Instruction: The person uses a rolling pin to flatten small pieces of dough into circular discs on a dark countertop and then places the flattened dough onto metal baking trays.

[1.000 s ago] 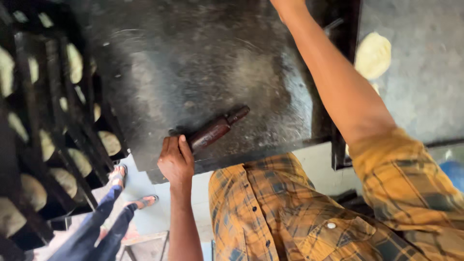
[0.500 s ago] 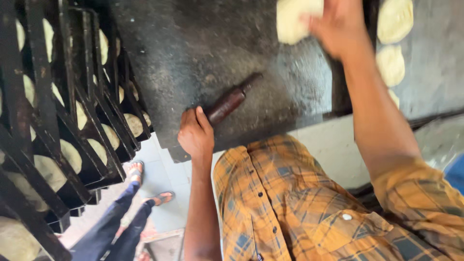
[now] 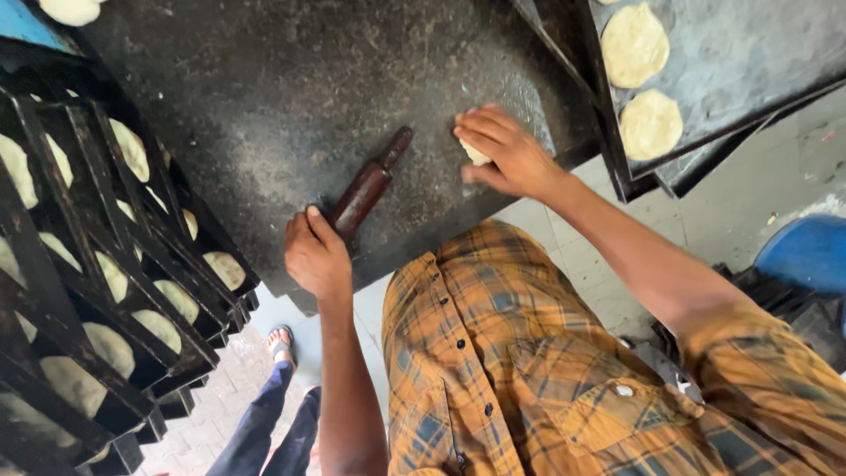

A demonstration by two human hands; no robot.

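Far left: stacked dark trays [image 3: 106, 291] hold rows of pale flattened dough rounds [image 3: 225, 269]. Below them, near the bottom edge, another person's legs and sandalled feet [image 3: 280, 345] stand on the floor.

Centre: dark stone slab [image 3: 291, 88], dusty with flour. Left hand [image 3: 315, 256] rests at the slab's near edge, fingers curled around the near end of the brown rolling pin [image 3: 368, 185], which lies diagonally on the slab with its far handle pointing up-right. Whether the grip is firm, cannot tell.

Right of that: right hand [image 3: 507, 159] lies palm-down, fingers spread, pressing a small pale dough piece [image 3: 476, 154] onto the slab near its right edge; the dough is mostly hidden under the fingers.

Far right: a dark baking tray [image 3: 749, 62] holds two flattened rounds [image 3: 650, 123], well apart from the hand.

Judgement: the step looks like flattening the piece by hand. Doing it well means even palm pressure, keeping the dough off the slab edge, and keeping the pin just beside it.
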